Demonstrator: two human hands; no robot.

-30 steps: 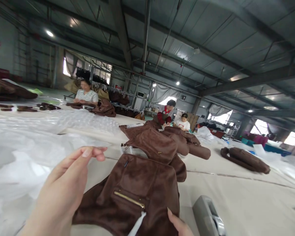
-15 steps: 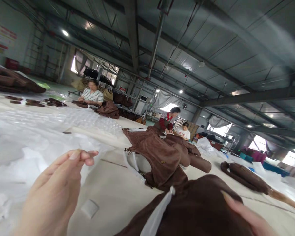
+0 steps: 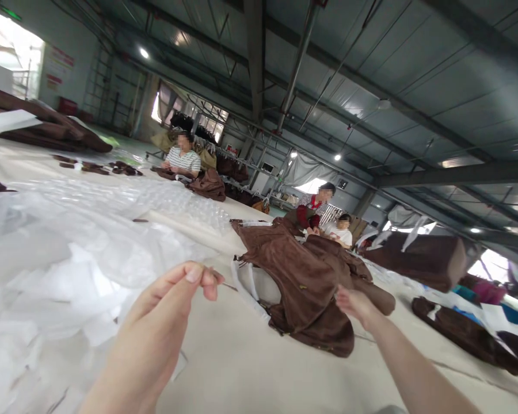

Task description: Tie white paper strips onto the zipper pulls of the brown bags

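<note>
My left hand (image 3: 166, 322) hovers over the pale table with thumb and fingers pinched; anything between them is too small to make out. My right hand (image 3: 356, 305) reaches forward, its blurred fingers overlapping the right edge of a brown suede-like bag (image 3: 293, 270). Contact there is unclear. That bag lies slack, its strap (image 3: 248, 282) wrapped in white. Farther right, another brown bag (image 3: 427, 261) with white-wrapped straps appears in mid-air, apart from my hand. Beneath it, a dark brown bag (image 3: 449, 328) rests on the table.
Bubble wrap (image 3: 168, 201) and crumpled white sheets (image 3: 86, 287) cover the left side. Small brown pieces (image 3: 125, 168) and a brown pile (image 3: 47, 129) lie at the far left. Across the table are several people, one in a striped shirt (image 3: 183, 161).
The dark bag that was in front of me at my right hand has left it; a bag now appears aloft at the right. My right hand has moved forward to the lying bag. My left hand stays pinched.
</note>
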